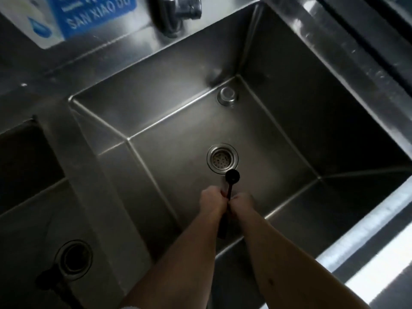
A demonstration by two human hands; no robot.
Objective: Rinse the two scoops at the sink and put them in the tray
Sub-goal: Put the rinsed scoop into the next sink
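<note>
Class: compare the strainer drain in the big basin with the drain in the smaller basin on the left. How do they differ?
The round steel strainer drain is bright with small holes; the left basin's drain is a dark open hole. The first sits just beyond the black scoop; the second lies well away from it. Both are round, metal-rimmed.

Both hands (227, 204) grip seemingly 1 black scoop (231, 178) (over sink (156, 112)).

Black scoop (232, 176), grey steel sink (289, 97), blue-and-white sign (66, 16).

Ahead of both hands (227, 202): scoop (232, 175), then drain (222, 158), overflow cap (227, 96), faucet (178, 12). Left: second basin (24, 157).
</note>
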